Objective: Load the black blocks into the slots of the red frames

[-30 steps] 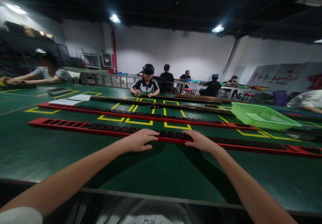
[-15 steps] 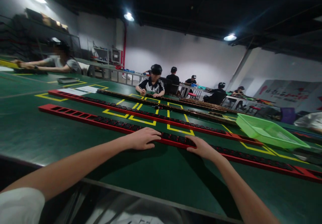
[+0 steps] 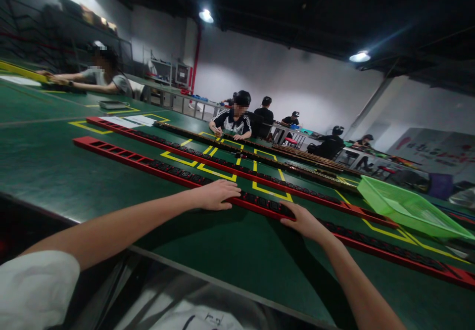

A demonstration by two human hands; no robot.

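A long red slotted strip [image 3: 170, 175] lies slantwise across the table before me, with black square pieces set in much of its length and bare slots at the left end. My left hand [image 3: 217, 194] lies over its middle, fingers across the top and thumb at the near side. To the right, my right hand [image 3: 302, 218] straddles the same strip between thumb and fingers. Several black pieces [image 3: 261, 202] show between my hands. The parts of the strip under both palms are hidden. Behind lies a second red strip [image 3: 256, 174], also filled with black pieces, touched by neither hand.
Long dark strips [image 3: 297, 159] lie farther back on the green table [image 3: 230, 256]. A green basket [image 3: 411, 206] stands at right. White papers [image 3: 128, 121] and a grey tray [image 3: 113, 105] are at left. Another person [image 3: 237, 117] sits opposite; others work beyond.
The view has shifted, so the whole scene sits a little farther right and tilts more. Both hands stay at the same places on the near red strip.
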